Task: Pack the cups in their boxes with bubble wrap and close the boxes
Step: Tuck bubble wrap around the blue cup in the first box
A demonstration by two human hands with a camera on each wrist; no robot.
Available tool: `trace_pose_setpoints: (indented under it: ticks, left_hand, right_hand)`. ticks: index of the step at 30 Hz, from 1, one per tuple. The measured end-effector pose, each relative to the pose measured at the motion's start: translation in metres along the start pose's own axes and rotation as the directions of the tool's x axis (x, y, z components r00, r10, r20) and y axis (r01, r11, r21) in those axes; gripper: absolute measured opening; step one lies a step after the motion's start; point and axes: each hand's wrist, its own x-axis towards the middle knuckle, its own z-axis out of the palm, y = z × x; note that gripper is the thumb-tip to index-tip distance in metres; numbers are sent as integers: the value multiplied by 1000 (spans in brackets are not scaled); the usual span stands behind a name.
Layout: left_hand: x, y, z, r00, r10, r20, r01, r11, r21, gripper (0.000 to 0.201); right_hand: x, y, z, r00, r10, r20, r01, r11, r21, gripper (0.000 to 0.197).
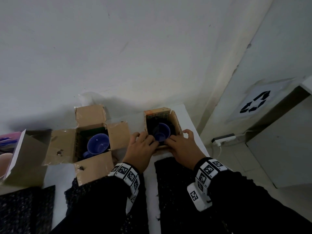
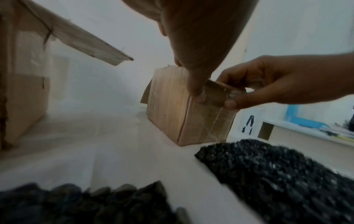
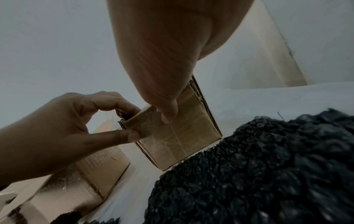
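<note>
A small cardboard box (image 1: 175,122) stands on the white table (image 1: 190,115), lined with dark bubble wrap, with a blue cup (image 1: 163,132) inside. Both hands hold its near rim. My left hand (image 1: 150,142) pinches the near left corner, thumb (image 2: 197,92) on the outer wall. My right hand (image 1: 170,141) pinches the near right part, thumb (image 3: 168,115) outside and fingers over the edge. To the left a larger box (image 1: 67,146) lies with its flaps spread, holding a second blue cup (image 1: 98,144). A black bubble wrap sheet (image 1: 172,183) lies just in front of the small box.
Another black bubble wrap sheet (image 1: 25,208) lies at the near left. A white and pink carton (image 1: 15,152) stands at the far left. The table's right edge runs close beside the small box; beyond it are a power strip (image 1: 222,138) on the floor and a cabinet with a recycling sign (image 1: 255,102).
</note>
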Motion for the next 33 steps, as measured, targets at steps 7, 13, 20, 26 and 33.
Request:
trace_pose_setpoints:
  ticks: [7,13,20,26,33]
  left_hand:
    - [5,8,-9,992,-46,115,38,997,69,4]
    - [8,0,-11,985,-52,166,43,997,59,8]
    - [-8,-5,9,997,-17,69,22,996,-83,43]
    - [-12,-15,27,999,41,29,-34,976,-214,41]
    - [-10,-13,29,997,58,-43,-64,981,-181,32]
  right_hand:
    - [2,-2,-3,998,-25,49,29,996,-82,12]
    - [26,-1,-29,994,77,79,-85,992,92,32]
    - [76,8,-24,963,-40,265,19,997,80,35]
    - [100,1,-25,980,-88,180,63,988,138,41]
    - [116,8,-8,929,-70,364,108,991,-84,37]
